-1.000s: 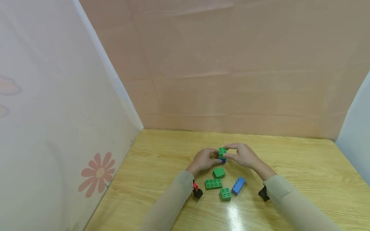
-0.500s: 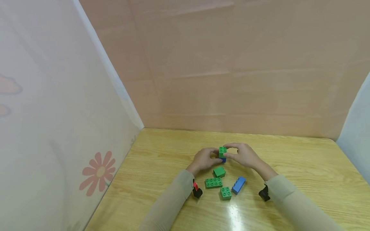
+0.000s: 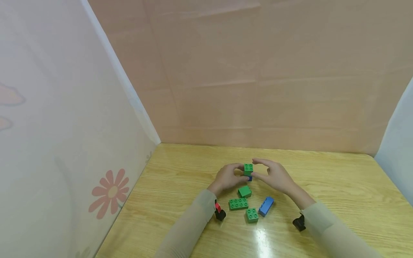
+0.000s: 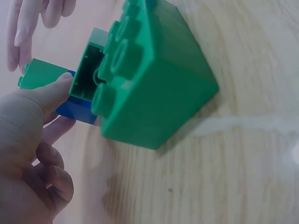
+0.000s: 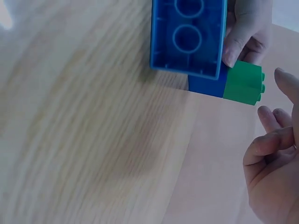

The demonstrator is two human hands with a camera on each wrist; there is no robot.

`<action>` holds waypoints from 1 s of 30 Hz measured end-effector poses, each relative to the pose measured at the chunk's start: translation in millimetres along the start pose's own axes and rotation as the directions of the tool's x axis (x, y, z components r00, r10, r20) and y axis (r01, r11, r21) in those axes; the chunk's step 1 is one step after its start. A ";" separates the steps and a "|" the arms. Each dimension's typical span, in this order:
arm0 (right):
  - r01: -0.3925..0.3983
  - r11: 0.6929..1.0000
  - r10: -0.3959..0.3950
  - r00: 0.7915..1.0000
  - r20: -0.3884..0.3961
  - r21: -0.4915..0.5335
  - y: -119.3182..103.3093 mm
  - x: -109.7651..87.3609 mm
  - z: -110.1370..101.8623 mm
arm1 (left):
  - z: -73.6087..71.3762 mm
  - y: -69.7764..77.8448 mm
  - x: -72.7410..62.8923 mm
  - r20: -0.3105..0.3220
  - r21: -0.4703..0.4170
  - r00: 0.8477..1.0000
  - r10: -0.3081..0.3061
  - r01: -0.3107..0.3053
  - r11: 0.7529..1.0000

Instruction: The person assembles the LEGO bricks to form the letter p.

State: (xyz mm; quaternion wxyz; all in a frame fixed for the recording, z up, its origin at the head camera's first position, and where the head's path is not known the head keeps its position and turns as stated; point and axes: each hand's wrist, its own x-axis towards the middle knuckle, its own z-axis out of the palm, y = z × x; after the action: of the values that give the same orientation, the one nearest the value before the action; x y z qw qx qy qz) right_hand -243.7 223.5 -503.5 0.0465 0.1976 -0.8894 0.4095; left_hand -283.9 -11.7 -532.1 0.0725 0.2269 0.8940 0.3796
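Note:
A green square brick sits on top of a dark blue brick, stacked on the table toward the back. My left hand pinches this stack from the left; in the left wrist view its thumb lies by the seam between the two colours. On the other side, my right hand is spread beside the green brick. In the right wrist view a gap shows between those fingers and the studs. Nearest the stack lies a green brick, its hollow underside turned to the left wrist camera.
In front of the hands lie a long green brick, a square green brick and a long blue brick on its side. A brown backdrop rises behind the wooden table; a pale flowered sheet hangs left.
My right hand has let go of the green brick, its fingers spreading and drawing back to the right. The left hand stays on the stack, and the loose bricks have not moved.

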 end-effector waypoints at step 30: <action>0.306 0.951 -0.306 0.924 0.229 0.037 -45.8 -35.9 34.1 | -10.4 6.5 3.4 -0.023 -0.059 0.999 0.047 -0.049 0.997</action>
State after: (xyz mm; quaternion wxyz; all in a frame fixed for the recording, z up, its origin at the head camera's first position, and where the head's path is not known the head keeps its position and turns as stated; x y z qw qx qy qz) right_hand -190.2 182.4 -502.3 0.0056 0.3802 -0.8469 0.3718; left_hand -287.8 -12.8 -520.1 0.0606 0.2420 0.8772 0.4101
